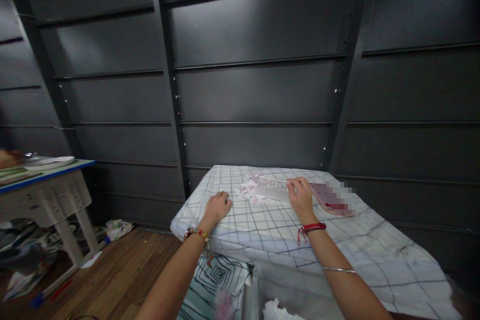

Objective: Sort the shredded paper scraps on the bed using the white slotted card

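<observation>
My right hand (300, 195) grips the right end of a thin, pale rectangular panel (273, 189) with a row of small cutouts along its upper edge; its exact kind is unclear. The panel's left end lies at a loose pile of small white and pinkish scraps (247, 188). On the white checked cloth (255, 230), left of the pile, rests my left hand (218, 206), palm down with fingers slightly bent and apart, holding nothing. A pinkish flat device (328, 197), partly pixelated, lies just right of my right hand.
Below the cloth's front edge stands a translucent plastic bin (292, 280) with white paper (277, 310) inside. Left of it is a patterned fabric (213, 280). A blue-edged desk (71, 180) stands at far left. Dark metal panels (255, 90) rise behind the covered surface.
</observation>
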Motion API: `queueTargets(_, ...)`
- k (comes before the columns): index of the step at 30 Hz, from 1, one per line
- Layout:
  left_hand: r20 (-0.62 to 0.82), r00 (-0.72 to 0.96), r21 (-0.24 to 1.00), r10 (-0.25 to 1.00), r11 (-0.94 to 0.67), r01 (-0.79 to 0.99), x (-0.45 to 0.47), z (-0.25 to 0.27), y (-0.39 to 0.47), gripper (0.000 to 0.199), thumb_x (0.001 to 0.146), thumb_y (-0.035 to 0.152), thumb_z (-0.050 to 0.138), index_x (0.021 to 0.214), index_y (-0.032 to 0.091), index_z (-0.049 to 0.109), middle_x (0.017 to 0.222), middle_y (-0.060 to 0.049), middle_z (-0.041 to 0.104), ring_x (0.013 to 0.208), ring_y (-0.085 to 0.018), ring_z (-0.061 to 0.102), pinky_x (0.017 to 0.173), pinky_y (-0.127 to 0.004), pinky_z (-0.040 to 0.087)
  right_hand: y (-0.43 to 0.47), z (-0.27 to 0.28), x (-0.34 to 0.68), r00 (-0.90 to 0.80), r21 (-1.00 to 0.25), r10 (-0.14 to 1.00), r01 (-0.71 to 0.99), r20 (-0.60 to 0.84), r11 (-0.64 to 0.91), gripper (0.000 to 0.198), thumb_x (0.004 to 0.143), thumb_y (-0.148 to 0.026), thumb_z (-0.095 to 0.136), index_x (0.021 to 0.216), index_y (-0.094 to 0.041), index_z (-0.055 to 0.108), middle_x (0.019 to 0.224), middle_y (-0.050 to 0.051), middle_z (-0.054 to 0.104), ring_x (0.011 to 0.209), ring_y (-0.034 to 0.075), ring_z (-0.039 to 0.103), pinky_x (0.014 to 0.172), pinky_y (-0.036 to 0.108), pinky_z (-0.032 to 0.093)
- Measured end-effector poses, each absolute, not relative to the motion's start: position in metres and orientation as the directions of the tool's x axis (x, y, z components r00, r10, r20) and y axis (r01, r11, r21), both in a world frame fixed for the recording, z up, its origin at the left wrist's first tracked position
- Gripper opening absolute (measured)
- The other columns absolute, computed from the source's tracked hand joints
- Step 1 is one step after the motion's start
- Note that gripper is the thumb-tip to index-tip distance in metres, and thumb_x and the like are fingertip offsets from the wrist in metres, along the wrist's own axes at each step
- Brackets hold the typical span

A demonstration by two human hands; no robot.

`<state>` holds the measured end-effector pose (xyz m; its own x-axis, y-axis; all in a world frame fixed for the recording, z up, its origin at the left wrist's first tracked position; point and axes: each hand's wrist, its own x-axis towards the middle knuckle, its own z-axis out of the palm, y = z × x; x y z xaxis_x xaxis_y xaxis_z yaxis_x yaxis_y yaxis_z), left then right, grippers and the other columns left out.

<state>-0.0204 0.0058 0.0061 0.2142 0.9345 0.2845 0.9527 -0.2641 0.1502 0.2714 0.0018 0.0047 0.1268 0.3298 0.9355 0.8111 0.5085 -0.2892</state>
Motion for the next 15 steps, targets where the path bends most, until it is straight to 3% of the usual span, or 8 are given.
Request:
queueTargets(7, 0.296, 0.218, 0.155, 0.93, -0.272, 0.95, -0.0215, 0.0029, 0.0079, 0.031, 0.087, 0.025, 0.042, 0.112, 0.016, 0.059, 0.116, -0.009, 0.061, 0.104, -0.022, 0.057, 0.092, -0.03, 0.04, -0.0008, 0.0062, 0.2709, 0.194, -0.318, 0.286, 0.808, 0.938, 0.496, 0.023, 0.087, -0.031, 0.042, 0.087, -0.02, 0.062, 0.082, 0.006, 0.05, 0.08, 0.02, 0.048, 0.074, 0.037, 0.042)
queueTargets(15, 0.297, 0.215, 0.161, 0.93, -0.271, 0.949, -0.0209, 0.0042, 0.007, 0.03, 0.087, 0.025, 0.042, 0.111, 0.017, 0.059, 0.116, -0.009, 0.061, 0.104, -0.022, 0.057, 0.092, -0.03, 0.04, 0.0015, 0.0046, 0.2699, 0.125, -0.287, 0.326, 0.81, 0.937, 0.512, 0.021, 0.085, -0.03, 0.045, 0.082, -0.021, 0.063, 0.077, 0.004, 0.051, 0.078, 0.02, 0.048, 0.074, 0.037, 0.041)
